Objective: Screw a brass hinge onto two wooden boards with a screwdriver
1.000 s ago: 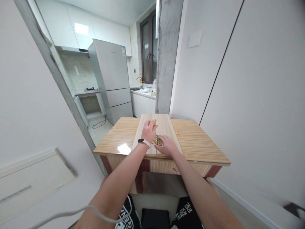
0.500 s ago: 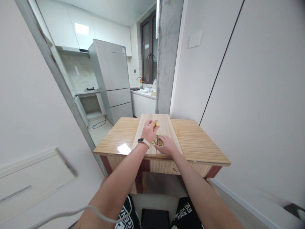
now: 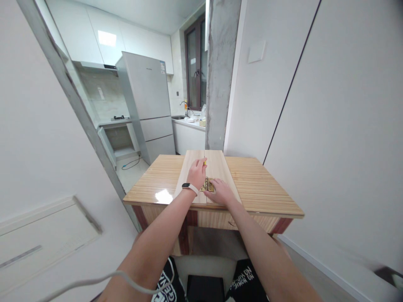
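Two pale wooden boards (image 3: 217,165) lie side by side on a striped wooden table (image 3: 264,188). A brass hinge (image 3: 208,185) rests across the seam between them. My left hand (image 3: 197,173), with a dark band on the wrist, is closed round a yellow-handled tool (image 3: 205,161) that stands over the hinge. My right hand (image 3: 221,192) lies flat with its fingers pressing on the hinge's right leaf.
A grey concrete pillar (image 3: 220,71) rises behind the table, a white wall panel (image 3: 330,105) runs along the right. A fridge (image 3: 147,105) and kitchen counter with sink (image 3: 189,121) stand behind. A white cable (image 3: 94,281) crosses my left arm.
My left hand has shifted slightly on the yellow tool, which now stands more upright. My right hand has stayed on the hinge.
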`<state>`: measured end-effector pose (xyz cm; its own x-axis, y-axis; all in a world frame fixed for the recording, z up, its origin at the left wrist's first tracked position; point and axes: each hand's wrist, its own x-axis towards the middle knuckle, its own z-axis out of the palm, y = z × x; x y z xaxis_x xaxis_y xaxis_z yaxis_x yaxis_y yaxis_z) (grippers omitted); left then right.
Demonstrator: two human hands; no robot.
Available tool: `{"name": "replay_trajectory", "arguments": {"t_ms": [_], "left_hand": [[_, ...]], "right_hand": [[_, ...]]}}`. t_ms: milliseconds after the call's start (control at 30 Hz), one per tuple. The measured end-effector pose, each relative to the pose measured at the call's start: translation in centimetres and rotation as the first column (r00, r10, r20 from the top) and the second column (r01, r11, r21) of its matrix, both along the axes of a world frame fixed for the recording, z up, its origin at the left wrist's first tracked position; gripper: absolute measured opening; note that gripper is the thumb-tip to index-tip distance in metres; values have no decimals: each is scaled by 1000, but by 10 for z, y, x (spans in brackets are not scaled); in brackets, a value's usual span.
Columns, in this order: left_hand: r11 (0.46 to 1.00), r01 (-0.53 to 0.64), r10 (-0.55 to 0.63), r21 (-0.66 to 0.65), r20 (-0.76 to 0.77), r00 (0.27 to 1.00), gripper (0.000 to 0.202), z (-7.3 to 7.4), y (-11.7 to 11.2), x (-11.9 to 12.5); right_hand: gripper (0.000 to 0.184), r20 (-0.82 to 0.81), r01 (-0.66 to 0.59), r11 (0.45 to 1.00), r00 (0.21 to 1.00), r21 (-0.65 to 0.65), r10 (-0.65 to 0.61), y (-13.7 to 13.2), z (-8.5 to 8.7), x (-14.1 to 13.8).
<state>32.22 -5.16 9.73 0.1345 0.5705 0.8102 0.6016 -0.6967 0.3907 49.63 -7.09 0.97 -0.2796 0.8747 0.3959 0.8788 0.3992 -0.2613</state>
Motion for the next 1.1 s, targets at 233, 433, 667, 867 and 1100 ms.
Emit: {"name": "replay_trajectory", "arguments": {"t_ms": [233, 433, 667, 867, 1100], "left_hand": [[998, 33, -30, 58, -57, 998, 31, 0, -3, -2], [997, 3, 2, 72, -75, 997, 28, -2, -3, 2], [999, -11, 14, 52, -52, 999, 33, -3, -1, 3], [999, -5, 7, 39, -45, 999, 41, -5, 1, 1], [999, 31, -31, 32, -17, 999, 31, 2, 0, -1]], "right_hand": [[71, 6, -2, 1000, 1000, 0, 2, 0, -1, 1], [71, 1, -1, 1000, 1000, -4, 1, 1, -1, 0], [69, -5, 4, 1000, 1000, -2, -4, 0, -1, 0], [68, -8, 1, 1000, 1000, -13, -1, 1, -1, 0], [70, 0, 4, 1000, 1000, -27, -4, 1, -1, 1]]}}
